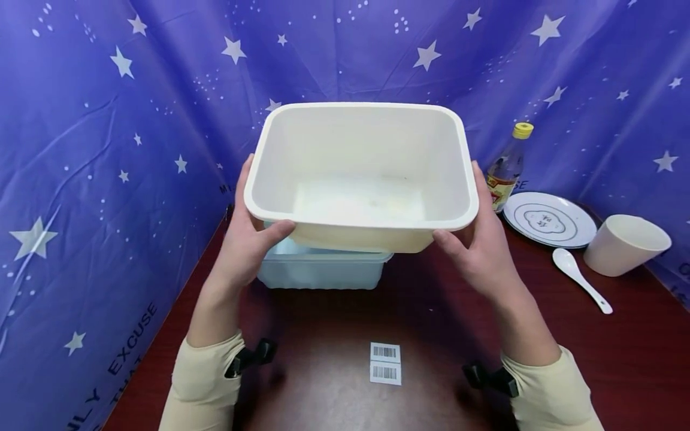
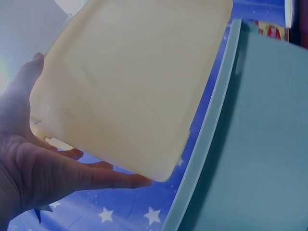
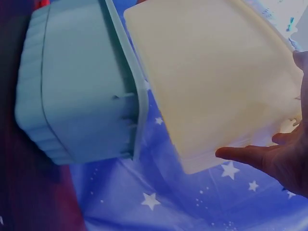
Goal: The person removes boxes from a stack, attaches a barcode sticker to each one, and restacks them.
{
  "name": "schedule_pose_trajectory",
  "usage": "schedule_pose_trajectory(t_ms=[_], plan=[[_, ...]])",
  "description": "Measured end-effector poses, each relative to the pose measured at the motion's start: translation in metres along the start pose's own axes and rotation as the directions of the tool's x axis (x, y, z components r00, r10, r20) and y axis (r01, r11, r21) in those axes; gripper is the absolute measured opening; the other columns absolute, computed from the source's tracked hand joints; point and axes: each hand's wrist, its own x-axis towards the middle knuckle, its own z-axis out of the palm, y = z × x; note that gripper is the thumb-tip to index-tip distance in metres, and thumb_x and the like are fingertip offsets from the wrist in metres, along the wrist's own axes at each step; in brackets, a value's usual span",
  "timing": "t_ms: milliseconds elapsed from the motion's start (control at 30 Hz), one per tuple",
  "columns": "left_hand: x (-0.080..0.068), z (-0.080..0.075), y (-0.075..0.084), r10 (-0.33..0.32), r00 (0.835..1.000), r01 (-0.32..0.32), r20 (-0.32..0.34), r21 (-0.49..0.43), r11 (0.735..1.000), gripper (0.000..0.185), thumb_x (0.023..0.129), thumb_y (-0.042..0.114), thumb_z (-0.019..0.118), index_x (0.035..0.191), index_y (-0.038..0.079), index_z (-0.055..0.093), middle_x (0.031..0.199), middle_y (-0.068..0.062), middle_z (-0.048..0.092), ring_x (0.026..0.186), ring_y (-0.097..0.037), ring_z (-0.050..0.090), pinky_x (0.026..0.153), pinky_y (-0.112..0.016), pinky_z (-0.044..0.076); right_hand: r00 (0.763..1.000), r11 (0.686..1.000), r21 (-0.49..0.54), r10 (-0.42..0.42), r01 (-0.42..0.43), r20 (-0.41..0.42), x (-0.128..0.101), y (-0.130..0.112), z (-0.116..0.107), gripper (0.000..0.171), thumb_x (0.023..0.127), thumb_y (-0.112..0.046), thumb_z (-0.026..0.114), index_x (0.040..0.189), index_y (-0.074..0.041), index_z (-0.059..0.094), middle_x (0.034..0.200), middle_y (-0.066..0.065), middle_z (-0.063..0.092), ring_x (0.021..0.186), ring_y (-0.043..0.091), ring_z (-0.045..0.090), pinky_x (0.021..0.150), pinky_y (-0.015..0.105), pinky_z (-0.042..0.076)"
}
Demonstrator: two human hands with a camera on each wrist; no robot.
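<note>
A rectangular white plastic tub is held up in front of me, its open top tilted toward the head camera and nothing inside. My left hand grips its left end, thumb at the near rim and fingers along the side wall. On the other end, my right hand holds it the same way. The wrist views show the tub's cream underside, with fingers spread against its walls. Below and behind it, a light blue tub stands on the table, partly hidden by the white one.
At the right stand a yellow-capped bottle, stacked white plates and a white cup, with a white spoon in front. A barcode label lies on the dark table. Blue star-patterned cloth encloses the table.
</note>
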Motion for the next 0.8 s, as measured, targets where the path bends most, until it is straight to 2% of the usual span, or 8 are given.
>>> schedule_pose_trajectory(t_ms=[300,467,633,800], plan=[[0.008,0.025,-0.013,-0.027,0.999,0.028,0.026,-0.009,1.000,0.118,0.076,0.043,0.089,0.162,0.031,0.008,0.160,-0.010,0.026,0.136,-0.039,0.037,0.098,-0.041,0.050,0.998,0.998,-0.001,0.056,-0.056,-0.034,-0.010,-0.006,-0.020,0.087,0.087,0.002,0.065,0.160,-0.015,0.023,0.150,0.028,0.035,0.122,0.037,0.050,0.092,0.027,0.053],[0.013,0.038,-0.017,-0.036,0.998,0.036,0.059,0.000,0.999,0.118,0.076,0.044,0.089,0.162,0.031,0.009,0.160,-0.009,0.026,0.135,-0.041,0.036,0.098,-0.042,0.049,0.996,0.998,-0.010,0.067,-0.067,-0.066,-0.021,-0.010,-0.033,0.085,0.088,0.004,0.064,0.160,-0.013,0.022,0.149,0.031,0.034,0.122,0.035,0.051,0.092,0.025,0.052],[0.019,0.052,-0.022,-0.025,0.996,0.026,0.086,-0.010,1.000,0.117,0.075,0.044,0.089,0.162,0.030,0.011,0.158,-0.013,0.029,0.132,-0.044,0.038,0.096,-0.043,0.050,0.993,0.997,-0.029,0.075,-0.078,-0.091,-0.028,-0.015,-0.045,0.084,0.087,0.005,0.062,0.160,-0.012,0.023,0.146,0.032,0.035,0.121,0.034,0.051,0.091,0.024,0.052],[0.023,0.065,-0.025,-0.022,0.995,0.025,0.095,-0.032,0.999,0.115,0.076,0.040,0.089,0.162,0.030,0.013,0.156,-0.013,0.032,0.131,-0.039,0.042,0.098,-0.046,0.049,0.993,0.998,-0.040,0.047,-0.051,-0.106,-0.032,-0.019,-0.056,0.083,0.087,0.003,0.066,0.158,-0.007,0.025,0.143,0.033,0.037,0.118,0.033,0.051,0.089,0.023,0.052]])
